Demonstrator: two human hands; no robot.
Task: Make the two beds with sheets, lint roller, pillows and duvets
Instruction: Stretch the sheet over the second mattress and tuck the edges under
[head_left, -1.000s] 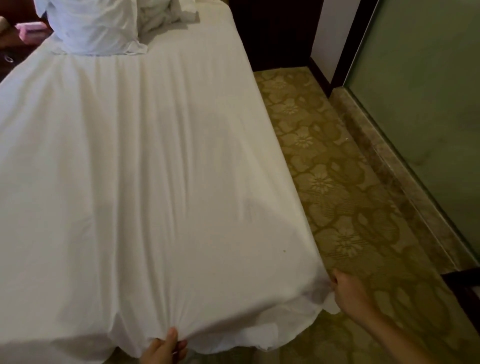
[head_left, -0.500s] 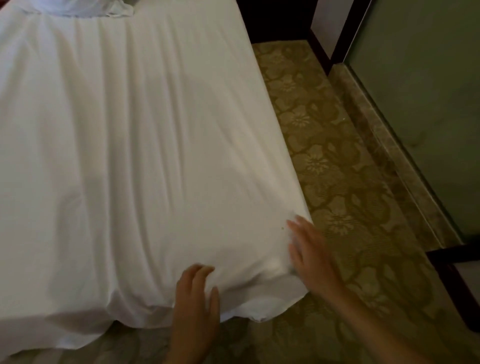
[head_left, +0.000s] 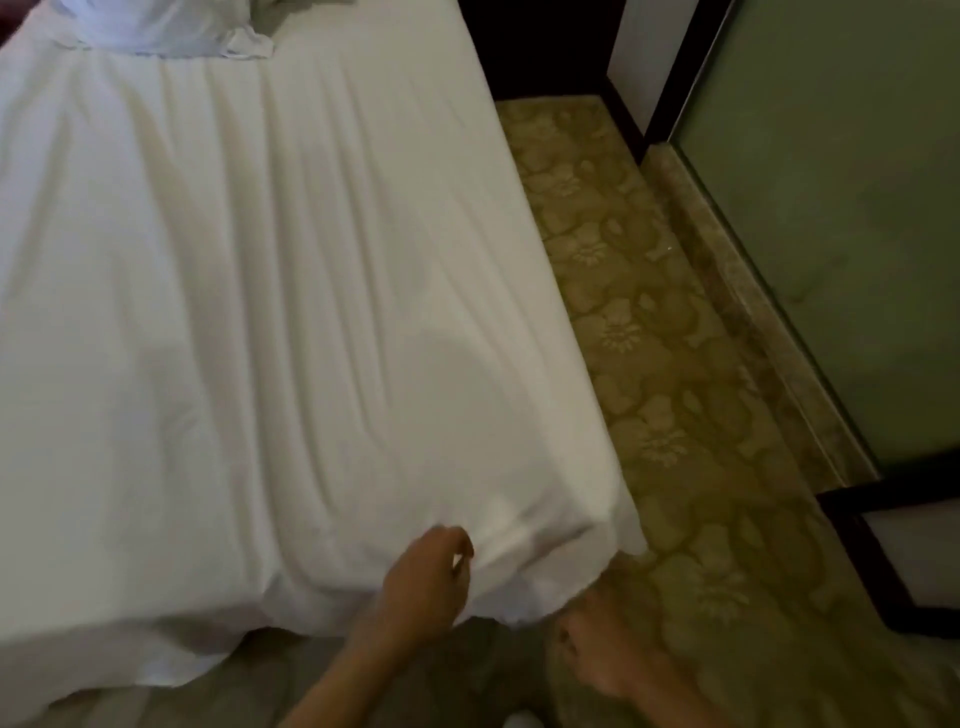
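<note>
A white sheet (head_left: 270, 312) covers the bed and hangs over its foot edge, with long creases running lengthwise. My left hand (head_left: 426, 582) sits on the foot edge near the right corner, its fingers curled and pinching a fold of the sheet. My right hand (head_left: 597, 644) is lower, just under the hanging corner of the sheet. It is blurred, and its fingers are too unclear to read. A white pillow (head_left: 156, 26) lies at the head of the bed, with rumpled white bedding beside it.
A patterned olive carpet (head_left: 649, 364) runs along the bed's right side as a narrow aisle. A green glass panel (head_left: 831, 208) with a stone sill bounds it on the right. A dark-framed piece of furniture (head_left: 883, 551) juts in at the lower right.
My left hand went from under the hem onto the foot edge and now pinches a fold. My right hand left the top of the corner and dropped below it.
</note>
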